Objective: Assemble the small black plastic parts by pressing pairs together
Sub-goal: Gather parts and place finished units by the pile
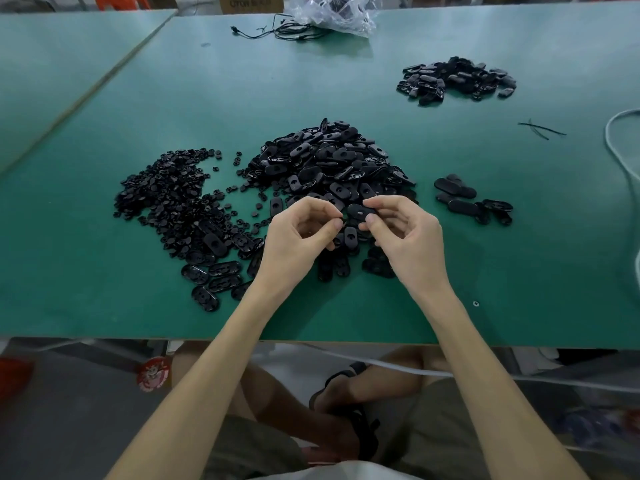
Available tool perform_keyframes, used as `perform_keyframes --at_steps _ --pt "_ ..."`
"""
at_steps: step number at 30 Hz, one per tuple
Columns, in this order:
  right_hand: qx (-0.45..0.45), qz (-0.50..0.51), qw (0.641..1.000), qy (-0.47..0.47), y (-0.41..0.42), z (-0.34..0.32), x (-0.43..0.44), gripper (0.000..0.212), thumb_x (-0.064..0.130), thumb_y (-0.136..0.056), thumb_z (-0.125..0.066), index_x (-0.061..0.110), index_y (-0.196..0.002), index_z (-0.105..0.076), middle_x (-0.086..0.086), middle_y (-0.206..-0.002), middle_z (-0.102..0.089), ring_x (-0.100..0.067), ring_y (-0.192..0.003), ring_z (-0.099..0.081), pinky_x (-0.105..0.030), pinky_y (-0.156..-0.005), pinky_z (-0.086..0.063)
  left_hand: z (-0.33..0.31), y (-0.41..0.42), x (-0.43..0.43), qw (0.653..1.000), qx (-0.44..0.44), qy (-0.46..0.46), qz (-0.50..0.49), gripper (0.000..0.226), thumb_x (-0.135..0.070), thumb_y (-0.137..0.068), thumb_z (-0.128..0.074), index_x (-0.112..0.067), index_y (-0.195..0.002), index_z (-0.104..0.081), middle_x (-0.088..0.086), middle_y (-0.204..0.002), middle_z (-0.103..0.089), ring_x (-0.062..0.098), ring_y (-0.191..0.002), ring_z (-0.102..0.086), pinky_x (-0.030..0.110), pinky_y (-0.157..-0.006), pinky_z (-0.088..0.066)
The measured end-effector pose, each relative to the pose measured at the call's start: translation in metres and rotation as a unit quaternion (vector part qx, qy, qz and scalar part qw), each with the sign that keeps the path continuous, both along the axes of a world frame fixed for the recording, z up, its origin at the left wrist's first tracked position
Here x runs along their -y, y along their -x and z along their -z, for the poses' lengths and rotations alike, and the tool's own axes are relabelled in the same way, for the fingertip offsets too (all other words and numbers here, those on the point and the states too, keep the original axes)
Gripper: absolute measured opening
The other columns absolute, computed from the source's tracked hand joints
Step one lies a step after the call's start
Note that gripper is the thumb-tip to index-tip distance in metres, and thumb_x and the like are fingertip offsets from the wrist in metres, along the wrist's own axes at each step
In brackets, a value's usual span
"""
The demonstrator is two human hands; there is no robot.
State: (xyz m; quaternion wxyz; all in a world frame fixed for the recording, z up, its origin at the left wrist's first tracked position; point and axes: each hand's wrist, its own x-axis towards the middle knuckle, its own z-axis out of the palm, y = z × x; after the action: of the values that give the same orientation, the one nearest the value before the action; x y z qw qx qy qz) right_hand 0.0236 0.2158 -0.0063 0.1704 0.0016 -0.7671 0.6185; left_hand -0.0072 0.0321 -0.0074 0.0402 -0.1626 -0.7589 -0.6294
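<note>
Over the green table (207, 98), the right hand (412, 240) pinches an oval part (360, 212) by one end, hole up, above the near edge of the big pile (329, 161). The left hand (294, 237), fingers curled, pinches a small piece (342, 220) just beside it, mostly hidden. Round bits (166, 192) lie heaped to the left.

Landmark: big heap of black oval plastic shells (329, 164), mid green table top (207, 98). Left of it, merging at the near side: heap of small black round plastic buttons (166, 195). Right of it, apart: small cluster of black oval plastic pieces (471, 200). Behind-right, well apart: pile of black oval plastic parts (457, 79). Far behind: clear crumpled plastic bag (332, 12). At its near edge: left hand (298, 237), right hand (405, 237).
</note>
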Motion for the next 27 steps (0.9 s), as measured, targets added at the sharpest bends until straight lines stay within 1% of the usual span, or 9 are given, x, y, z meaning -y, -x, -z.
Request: perform_keyframes --at_steps 3,5,8,11,14,16,20,25,27 --pt "0.006 -0.019 1.000 0.000 -0.0002 -0.0002 0.0009 0.022 0.000 -0.097 -0.068 0.013 -0.114 -0.075 0.001 -0.100 -0.079 -0.011 -0.090 -0.078 -0.032 -0.083 -0.062 0.0000 -0.0001 -0.0005 1.000 -0.008 0.016 -0.014 0.008 -0.011 -0.094 -0.076 -0.018 -0.096 -0.073 -0.002 -0.086 -0.073 0.018 -0.067 -0.068 0.032 -0.069 -0.059" --pt "0.009 -0.030 1.000 0.001 -0.0007 -0.0001 0.0013 0.024 -0.001 -0.097 -0.068 0.012 -0.115 -0.076 0.000 -0.102 -0.079 -0.012 -0.091 -0.078 -0.033 -0.084 -0.062 -0.0002 -0.0006 -0.0005 0.999 -0.012 0.026 -0.023 0.009 -0.013 -0.094 -0.077 -0.021 -0.095 -0.074 -0.005 -0.086 -0.073 0.022 -0.068 -0.067 0.031 -0.069 -0.058" --pt "0.011 -0.038 0.999 0.003 -0.0006 0.0004 0.0014 0.025 -0.002 -0.097 -0.067 0.011 -0.117 -0.077 -0.001 -0.103 -0.080 -0.012 -0.092 -0.078 -0.035 -0.086 -0.062 -0.0007 -0.0012 -0.0002 0.999 -0.010 0.028 -0.027 0.007 -0.014 -0.094 -0.077 -0.020 -0.096 -0.074 -0.005 -0.085 -0.074 0.026 -0.070 -0.068 0.033 -0.070 -0.058" --pt "0.009 -0.040 0.999 0.008 0.0002 0.0012 0.0010 0.024 -0.004 -0.097 -0.068 0.008 -0.116 -0.076 -0.002 -0.101 -0.079 -0.013 -0.091 -0.079 -0.030 -0.080 -0.063 -0.0010 -0.0014 -0.0007 0.999 -0.006 0.024 -0.025 0.006 -0.013 -0.094 -0.077 -0.018 -0.096 -0.074 -0.006 -0.085 -0.073 0.022 -0.068 -0.068 0.030 -0.069 -0.058" --pt "0.006 -0.047 0.999 0.019 0.0003 0.0023 0.0012 0.022 -0.006 -0.097 -0.067 0.005 -0.114 -0.075 -0.006 -0.098 -0.079 -0.014 -0.089 -0.079 -0.023 -0.075 -0.061 -0.0005 -0.0007 -0.0002 1.000 0.002 0.013 -0.026 0.005 -0.012 -0.095 -0.076 -0.015 -0.097 -0.073 -0.004 -0.085 -0.073 0.016 -0.066 -0.068 0.025 -0.068 -0.056" --pt "0.007 -0.050 0.998 0.024 0.0004 0.0032 0.0015 0.021 -0.006 -0.096 -0.068 0.004 -0.113 -0.074 -0.006 -0.097 -0.079 -0.015 -0.089 -0.079 -0.023 -0.075 -0.061 -0.0002 -0.0008 -0.0002 1.000 0.004 0.009 -0.029 0.005 -0.011 -0.094 -0.076 -0.015 -0.097 -0.073 -0.002 -0.085 -0.073 0.017 -0.067 -0.068 0.026 -0.068 -0.056" --pt "0.005 -0.049 0.998 0.025 0.0015 0.0038 0.0007 0.020 -0.004 -0.095 -0.071 0.005 -0.113 -0.075 -0.004 -0.096 -0.079 -0.015 -0.089 -0.079 -0.023 -0.076 -0.061 -0.0011 -0.0020 -0.0015 1.000 0.002 0.014 -0.028 0.007 -0.011 -0.093 -0.077 -0.016 -0.095 -0.073 0.000 -0.086 -0.073 0.019 -0.069 -0.068 0.031 -0.070 -0.060" --pt "0.004 -0.055 0.998 0.002 0.0006 0.0032 0.0003 0.022 0.000 -0.093 -0.075 0.012 -0.111 -0.078 0.002 -0.096 -0.080 -0.013 -0.088 -0.078 -0.026 -0.081 -0.062 -0.0023 -0.0030 -0.0022 0.999 0.000 0.027 -0.030 0.009 -0.010 -0.092 -0.078 -0.018 -0.094 -0.074 -0.001 -0.082 -0.074 0.015 -0.066 -0.067 0.025 -0.067 -0.056" --pt "0.005 -0.059 0.998 -0.012 0.0001 0.0029 0.0008 0.023 0.001 -0.092 -0.076 0.015 -0.110 -0.079 0.005 -0.096 -0.080 -0.012 -0.088 -0.078 -0.029 -0.085 -0.063 -0.0012 -0.0035 -0.0026 0.999 -0.001 0.034 -0.036 0.008 -0.011 -0.091 -0.079 -0.017 -0.094 -0.075 -0.002 -0.081 -0.075 0.018 -0.066 -0.068 0.028 -0.066 -0.057"
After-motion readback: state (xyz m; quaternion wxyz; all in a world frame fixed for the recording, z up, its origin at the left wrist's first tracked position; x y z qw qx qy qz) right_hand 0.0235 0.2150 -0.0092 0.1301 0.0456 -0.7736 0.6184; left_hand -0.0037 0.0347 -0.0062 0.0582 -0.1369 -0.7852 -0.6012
